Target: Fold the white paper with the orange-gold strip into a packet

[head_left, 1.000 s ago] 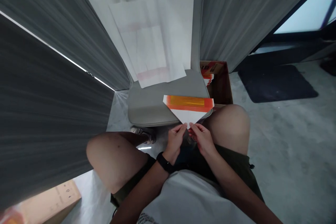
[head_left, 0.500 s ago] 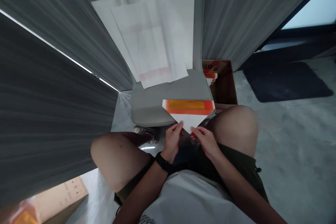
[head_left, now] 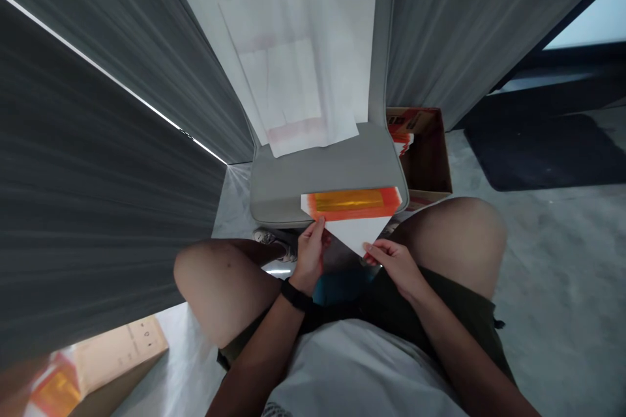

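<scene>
A folded sheet of joss paper [head_left: 355,229], white with an orange band and a shiny gold foil rectangle, lies partly over the front edge of a grey chair seat [head_left: 325,172]. Its white part tapers to a point towards me. My left hand [head_left: 309,254], with a black band on the wrist, pinches the paper's left sloping edge just below the orange band. At the lower tip, my right hand [head_left: 395,265] holds the paper between thumb and fingers. The undersides of both hands' fingers are partly hidden.
Large white sheets [head_left: 293,58] lean on the chair's backrest. An open cardboard box [head_left: 428,163] with orange and white folded papers [head_left: 403,142] stands right of it. At lower left are a carton [head_left: 122,352] and a blurred orange-gold paper [head_left: 56,391]. Grey curtains [head_left: 88,176] flank the chair.
My left hand has slid up along the paper's left edge, away from the tip. My right hand stays at the tip. The view has shifted slightly.
</scene>
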{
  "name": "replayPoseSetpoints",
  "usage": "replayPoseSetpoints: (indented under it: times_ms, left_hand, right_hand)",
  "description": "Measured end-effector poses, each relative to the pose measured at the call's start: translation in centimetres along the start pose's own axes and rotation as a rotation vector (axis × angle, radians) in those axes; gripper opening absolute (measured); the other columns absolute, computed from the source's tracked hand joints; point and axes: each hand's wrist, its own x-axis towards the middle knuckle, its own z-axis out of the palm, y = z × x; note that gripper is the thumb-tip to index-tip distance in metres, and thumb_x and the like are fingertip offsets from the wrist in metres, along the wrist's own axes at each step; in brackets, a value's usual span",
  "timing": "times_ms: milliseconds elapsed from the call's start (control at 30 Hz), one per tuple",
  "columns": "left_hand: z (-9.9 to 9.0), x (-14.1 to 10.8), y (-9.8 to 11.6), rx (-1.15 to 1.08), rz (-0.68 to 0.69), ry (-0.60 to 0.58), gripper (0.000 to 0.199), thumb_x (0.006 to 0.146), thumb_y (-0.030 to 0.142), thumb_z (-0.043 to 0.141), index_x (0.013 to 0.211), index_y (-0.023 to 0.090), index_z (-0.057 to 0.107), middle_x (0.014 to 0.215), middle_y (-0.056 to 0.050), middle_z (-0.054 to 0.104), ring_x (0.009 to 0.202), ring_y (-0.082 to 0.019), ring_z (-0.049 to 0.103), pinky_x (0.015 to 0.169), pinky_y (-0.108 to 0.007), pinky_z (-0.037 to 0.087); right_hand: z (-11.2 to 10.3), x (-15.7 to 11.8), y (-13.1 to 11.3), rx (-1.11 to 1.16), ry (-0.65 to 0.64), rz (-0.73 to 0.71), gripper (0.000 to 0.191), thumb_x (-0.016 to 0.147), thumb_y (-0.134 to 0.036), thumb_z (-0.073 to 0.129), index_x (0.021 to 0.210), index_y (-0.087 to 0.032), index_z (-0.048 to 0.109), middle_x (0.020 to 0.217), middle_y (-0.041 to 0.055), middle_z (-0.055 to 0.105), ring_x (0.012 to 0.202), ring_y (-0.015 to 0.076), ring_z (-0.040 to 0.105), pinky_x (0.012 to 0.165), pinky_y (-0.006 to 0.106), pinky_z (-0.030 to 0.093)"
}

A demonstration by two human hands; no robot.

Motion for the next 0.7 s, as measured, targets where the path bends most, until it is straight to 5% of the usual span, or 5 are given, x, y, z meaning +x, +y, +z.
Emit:
replayPoseSetpoints:
  times_ms: [233, 700]
  left_hand:
    - [-0.4, 0.5, 0.6, 0.005, 0.019, 0.097, 0.046, 0.070, 0.056, 0.091, 0.086, 0.018, 0.071, 0.083, -0.001, 0.071, 0.073, -0.011, 0.064, 0.063, -0.021, 0.045]
    - [-1.7, 0.9, 2.5, -0.069, 0.019, 0.255, 0.037, 0.068, 0.039, 0.095, 0.083, 0.017, 0.069, 0.069, 0.006, 0.064, 0.056, -0.007, 0.059, 0.057, -0.018, 0.047]
  right_hand:
    - [-1.4, 0.0, 1.1, -0.052, -0.078, -0.004, 0.053, 0.062, -0.070, 0.091, 0.072, -0.019, 0.079, 0.066, 0.0047, 0.074, 0.062, 0.0161, 0.065, 0.064, 0.028, 0.053]
    - [-1.0, -0.4, 0.0, 0.025, -0.104, 0.037, 0.047, 0.058, -0.060, 0.094, 0.070, -0.018, 0.076, 0.062, 0.0012, 0.071, 0.060, 0.0135, 0.062, 0.062, 0.026, 0.050]
